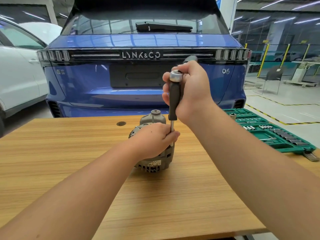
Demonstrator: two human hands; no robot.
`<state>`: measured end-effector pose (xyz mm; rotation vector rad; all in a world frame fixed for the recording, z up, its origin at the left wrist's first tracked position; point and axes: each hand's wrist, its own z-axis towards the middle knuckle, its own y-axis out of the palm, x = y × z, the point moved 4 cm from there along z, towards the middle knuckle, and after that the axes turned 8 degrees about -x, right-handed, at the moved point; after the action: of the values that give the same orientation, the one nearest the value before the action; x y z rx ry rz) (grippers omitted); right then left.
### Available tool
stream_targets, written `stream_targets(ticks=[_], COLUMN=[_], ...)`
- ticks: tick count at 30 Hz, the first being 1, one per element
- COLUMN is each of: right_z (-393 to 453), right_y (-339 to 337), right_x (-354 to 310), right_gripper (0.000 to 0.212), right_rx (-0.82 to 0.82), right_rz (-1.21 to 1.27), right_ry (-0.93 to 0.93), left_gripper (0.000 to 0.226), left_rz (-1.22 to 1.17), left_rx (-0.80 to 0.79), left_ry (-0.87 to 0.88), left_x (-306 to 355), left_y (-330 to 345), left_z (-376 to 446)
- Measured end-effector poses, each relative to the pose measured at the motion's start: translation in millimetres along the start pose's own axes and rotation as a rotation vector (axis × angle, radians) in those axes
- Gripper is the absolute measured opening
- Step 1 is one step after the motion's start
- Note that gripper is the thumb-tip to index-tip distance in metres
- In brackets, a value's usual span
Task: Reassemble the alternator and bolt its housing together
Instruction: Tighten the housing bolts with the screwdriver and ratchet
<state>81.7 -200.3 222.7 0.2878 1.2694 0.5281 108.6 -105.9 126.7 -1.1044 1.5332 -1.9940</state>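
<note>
Standing upright near the middle of the wooden surface [69,153], the grey alternator [155,160] sits under the left hand [152,139], whose fingers [174,135] curl over its top and around the steel shaft of a driver [174,101] at the housing's right edge. The right hand [190,90] wraps the driver's dark handle from behind, just below a ratchet head [176,75] seated on its top. A green socket set [270,130] lies open on the right; a blue car [138,75] is parked beyond.
</note>
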Motion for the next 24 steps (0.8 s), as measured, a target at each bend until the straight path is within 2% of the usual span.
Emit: stream_targets(ticks=[2, 3, 5, 6, 7, 8, 9, 12, 16, 19, 21, 22, 24], right_z=[-6, -10, -23, -28, -28, -27, -23, -13, -12, -8, -3, 1, 6], right_y=[-5, -8, -11, -9, -8, -9, -10, -18, -19, -17, -15, -17, -21], right_x=[5, 7, 6, 9, 13, 15, 14, 5, 0, -2, -4, -4, -1], right_gripper=[0.003, 0.008, 0.020, 0.028, 0.033, 0.035, 0.036, 0.032, 0.031, 0.044, 0.031, 0.028, 0.024], right_rx=[0.063, 0.074, 0.060, -0.010, -0.108, -0.191, -0.236, -0.185, -0.191, -0.013, 0.137, 0.167, 0.036], right_rz=[0.101, 0.054, -0.360, -0.614, -0.795, -0.848, -0.800, -0.565, -0.583, -0.577, -0.599, -0.551, -0.341], right_ry=[-0.231, -0.380, -0.694, -0.789, -0.800, -0.723, -0.605, -0.355, -0.350, -0.334, -0.294, -0.212, -0.041], left_gripper=[0.036, 0.036, 0.036, 0.036, 0.035, 0.035, 0.034, 0.039, 0.042, 0.038, 0.035, 0.033, 0.032], left_rz=[0.000, -0.008, -0.025, -0.033, -0.043, -0.056, -0.070, -0.086, -0.077, -0.055, -0.040, -0.037, -0.046], left_rx=[-0.008, -0.013, -0.027, -0.034, -0.038, -0.039, -0.040, -0.042, -0.053, -0.048, -0.040, -0.041, -0.057], left_ry=[-0.019, -0.021, -0.020, -0.024, -0.034, -0.045, -0.055, -0.082, -0.085, -0.073, -0.064, -0.060, -0.057], left_x=[1, 1, 2, 1, 1, 1, 0, 1, 2, 3, 3, 3, 2], left_y=[-1, -1, -2, -2, -3, -3, -3, -2, -1, 1, 3, 4, 3], left_z=[1, 1, 1, 0, 0, 0, 1, 2, 2, 2, 3, 4, 6])
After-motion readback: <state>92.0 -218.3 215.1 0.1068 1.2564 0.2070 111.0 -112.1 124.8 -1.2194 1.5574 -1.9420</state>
